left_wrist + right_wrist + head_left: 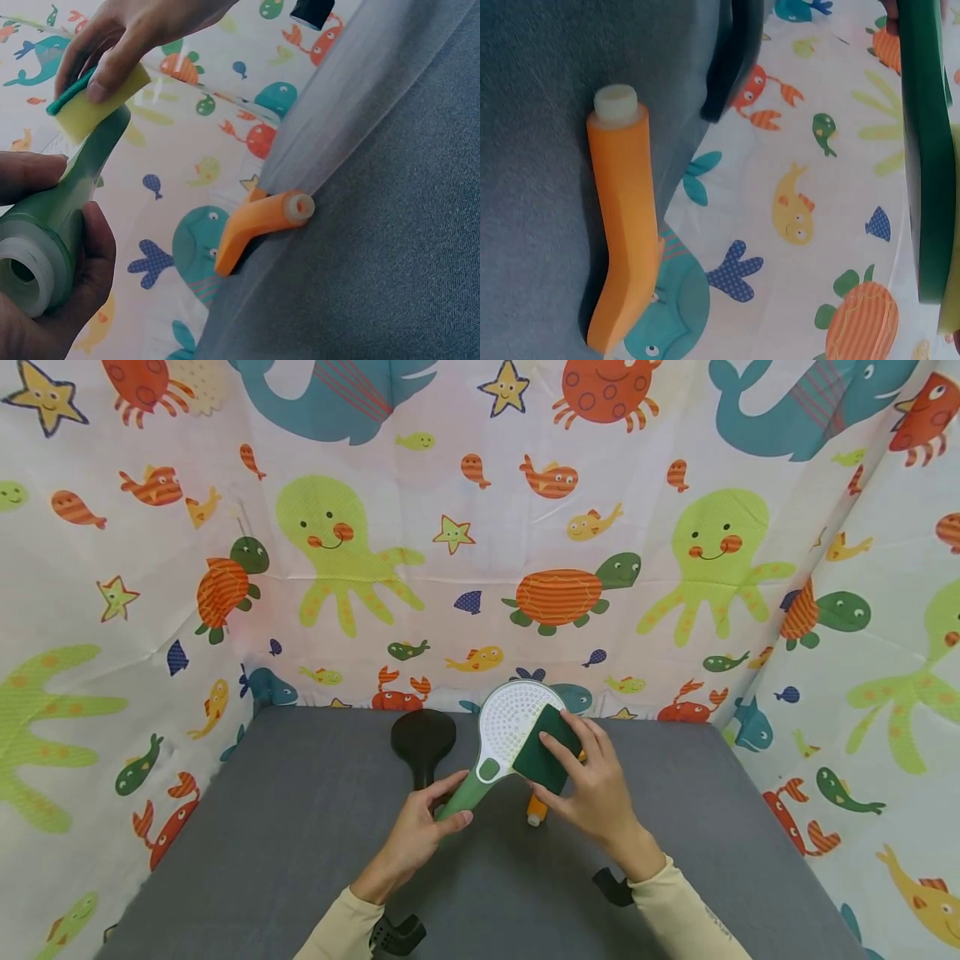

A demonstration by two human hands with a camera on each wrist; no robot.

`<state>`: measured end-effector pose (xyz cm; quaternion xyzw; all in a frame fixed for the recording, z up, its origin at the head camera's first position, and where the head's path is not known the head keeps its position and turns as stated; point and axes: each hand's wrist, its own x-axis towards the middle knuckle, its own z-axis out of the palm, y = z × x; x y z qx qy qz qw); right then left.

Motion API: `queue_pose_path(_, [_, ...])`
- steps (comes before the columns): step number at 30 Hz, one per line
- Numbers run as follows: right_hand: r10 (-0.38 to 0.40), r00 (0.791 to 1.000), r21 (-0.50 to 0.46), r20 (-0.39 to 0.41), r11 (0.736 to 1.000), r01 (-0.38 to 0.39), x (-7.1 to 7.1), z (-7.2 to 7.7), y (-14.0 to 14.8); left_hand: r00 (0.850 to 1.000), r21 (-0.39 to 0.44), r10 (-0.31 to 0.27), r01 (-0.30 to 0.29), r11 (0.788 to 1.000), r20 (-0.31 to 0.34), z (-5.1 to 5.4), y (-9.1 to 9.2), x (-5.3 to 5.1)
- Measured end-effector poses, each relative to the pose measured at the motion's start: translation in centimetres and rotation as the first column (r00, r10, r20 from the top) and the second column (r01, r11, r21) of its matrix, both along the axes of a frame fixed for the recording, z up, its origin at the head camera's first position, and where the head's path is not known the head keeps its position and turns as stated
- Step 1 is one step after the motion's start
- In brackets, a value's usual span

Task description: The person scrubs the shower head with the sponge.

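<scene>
My left hand [420, 822] grips the green handle of a white-faced shower head [501, 722], which is held up above the grey table, its nozzle face tilted toward the head camera. In the left wrist view, the handle's hollow white threaded end [26, 274] points at the camera. My right hand [596, 777] holds a sponge [547, 750], dark green on its outer side and yellow on the other, fingers spread over it and thumb at its edge. The yellow side [97, 109] lies against the right part of the nozzle face.
Behind my left hand a black shower head [423, 739] lies on the grey table [300, 827]. An orange shower head [622, 195] lies beneath the held one, mostly hidden in the head view. A curtain [450, 585] printed with sea animals surrounds the table's back and sides.
</scene>
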<state>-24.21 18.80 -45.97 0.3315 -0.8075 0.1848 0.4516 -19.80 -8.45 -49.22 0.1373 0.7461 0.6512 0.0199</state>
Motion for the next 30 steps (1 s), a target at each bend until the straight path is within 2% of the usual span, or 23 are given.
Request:
queue_pose_path(8, [-0.035, 0.999, -0.056, 0.041, 0.998, 0.038, -0.7, 0.9, 0.9, 1.000, -0.038, -0.009, 0.008, 0.999, -0.012, 0.1, -0.3, 0.1])
queue_pose_path(14, [-0.047, 0.997, -0.106, 0.066, 0.993, 0.053, -0.9, 1.0, 1.1, 1.000, -0.057, -0.021, 0.020, 0.998, -0.018, 0.1, -0.3, 0.2])
queue_pose_path(23, [-0.005, 0.999, -0.050, 0.037, 0.999, 0.007, -0.1, -0.2, -0.3, 1.000, -0.037, -0.018, 0.018, 0.999, -0.017, -0.1, 0.1, -0.2])
queue_pose_path(30, [0.017, 1.000, -0.030, 0.020, 0.999, -0.017, 0.3, -0.2, -0.8, 1.000, -0.029, -0.014, 0.014, 0.999, -0.004, 0.0, 0.3, -0.1])
